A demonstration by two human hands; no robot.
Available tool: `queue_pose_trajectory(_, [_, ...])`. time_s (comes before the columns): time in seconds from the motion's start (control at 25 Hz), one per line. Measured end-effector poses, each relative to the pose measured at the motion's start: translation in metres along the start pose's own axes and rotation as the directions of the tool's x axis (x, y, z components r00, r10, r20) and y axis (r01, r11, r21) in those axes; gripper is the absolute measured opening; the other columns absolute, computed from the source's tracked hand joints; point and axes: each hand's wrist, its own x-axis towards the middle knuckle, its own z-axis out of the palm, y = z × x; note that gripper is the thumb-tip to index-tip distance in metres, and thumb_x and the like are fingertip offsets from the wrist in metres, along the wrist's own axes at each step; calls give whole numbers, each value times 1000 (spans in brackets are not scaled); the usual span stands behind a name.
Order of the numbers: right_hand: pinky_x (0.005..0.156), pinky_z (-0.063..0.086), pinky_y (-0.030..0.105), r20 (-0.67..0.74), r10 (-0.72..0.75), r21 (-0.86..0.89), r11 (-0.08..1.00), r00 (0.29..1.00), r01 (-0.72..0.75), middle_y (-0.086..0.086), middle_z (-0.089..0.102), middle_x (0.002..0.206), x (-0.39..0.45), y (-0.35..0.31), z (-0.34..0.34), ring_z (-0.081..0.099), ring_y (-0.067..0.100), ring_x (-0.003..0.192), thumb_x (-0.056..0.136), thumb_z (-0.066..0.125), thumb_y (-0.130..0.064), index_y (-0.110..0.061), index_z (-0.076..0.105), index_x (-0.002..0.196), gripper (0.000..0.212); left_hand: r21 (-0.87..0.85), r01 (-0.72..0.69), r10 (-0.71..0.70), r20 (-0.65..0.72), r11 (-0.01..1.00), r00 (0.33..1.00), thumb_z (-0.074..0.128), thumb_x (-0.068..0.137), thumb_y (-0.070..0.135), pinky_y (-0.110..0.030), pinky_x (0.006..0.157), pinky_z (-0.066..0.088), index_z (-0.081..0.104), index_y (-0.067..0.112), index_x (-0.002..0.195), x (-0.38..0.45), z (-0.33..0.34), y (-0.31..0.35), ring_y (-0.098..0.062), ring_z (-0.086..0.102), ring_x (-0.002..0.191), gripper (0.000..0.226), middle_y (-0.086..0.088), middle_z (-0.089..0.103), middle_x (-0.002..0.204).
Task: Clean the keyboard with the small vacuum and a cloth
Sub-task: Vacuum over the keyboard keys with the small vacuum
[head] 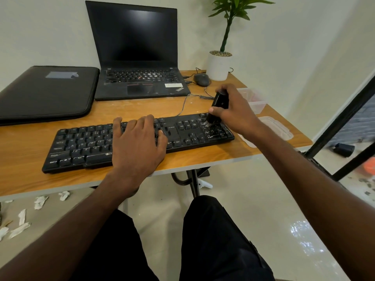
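Observation:
A black keyboard [81, 145] lies along the front of the wooden table [142, 107], its cable running back toward the laptop. My left hand [138, 145] rests flat on the keys at the middle, fingers spread. My right hand [235, 112] grips a small black vacuum [220, 101], held upright. Its brush tip touches the number pad at the keyboard's right end. No cloth is in view.
An open black laptop [140, 57] stands behind the keyboard, a black sleeve [46, 92] to its left. A mouse [201, 79] and a potted plant [218, 65] sit at the back right. A clear plastic box [256, 100] and its lid [277, 128] lie by the right edge. Paper scraps litter the floor.

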Motion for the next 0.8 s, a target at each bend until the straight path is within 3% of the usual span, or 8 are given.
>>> queue_pose_trajectory(0.08, [98,53,43,-85,-92,-192,979,992,74,3,57,129,3,-2,-3,57,22,117,89,78,-15,-19,43,139,61,-2,0,0,1,1000,1000,39,106,46,-59,126,16,56,14,134,0,0,0,-29,65,120,45,-8,71,124])
queue_pose_trajectory(0.12, [96,54,41,-118,-110,-198,976,987,85,2,57,126,3,-3,-3,57,23,115,89,79,-15,-18,43,138,61,-1,0,0,0,1000,1000,39,106,46,-59,126,16,56,14,134,-1,-1,0,-29,65,121,45,-8,71,124])
queue_pose_trajectory(0.24, [88,53,30,-49,-34,-40,999,998,32,-2,58,119,3,-5,-1,59,21,112,90,78,-22,-18,44,135,57,-9,3,-3,1,1000,1000,38,107,46,-59,127,15,55,14,135,-1,-2,0,-29,65,122,46,-8,70,125])
queue_pose_trajectory(0.32, [92,55,38,13,-38,-209,977,999,40,2,61,121,4,-5,-4,60,24,112,90,79,-26,-19,44,134,56,-9,3,-3,-2,1000,1000,38,107,46,-59,127,14,56,15,135,-1,-1,1,-29,65,121,46,-7,71,125])
queue_pose_trajectory(0.4, [91,52,38,-25,-103,-377,922,994,86,7,62,125,6,-11,-9,60,26,114,89,79,-25,-17,44,133,57,-4,2,-2,-6,1000,1000,38,107,46,-59,127,14,55,15,135,-1,-1,0,-29,65,121,46,-7,71,124])
queue_pose_trajectory(0.56, [85,51,34,-35,-86,-217,973,996,76,1,59,117,2,-8,-13,59,21,106,91,77,-27,-16,43,133,55,-5,5,-5,-2,1000,1000,36,106,47,-59,127,13,55,15,135,-1,-1,0,-28,64,120,47,-6,70,123])
queue_pose_trajectory(0.8, [69,55,31,221,147,-240,966,964,-92,8,58,124,9,-9,-49,62,26,105,94,74,-20,-17,45,137,52,-19,14,-14,6,1000,1000,38,106,46,-58,121,20,54,14,133,0,-2,1,-30,65,116,45,-7,70,121])
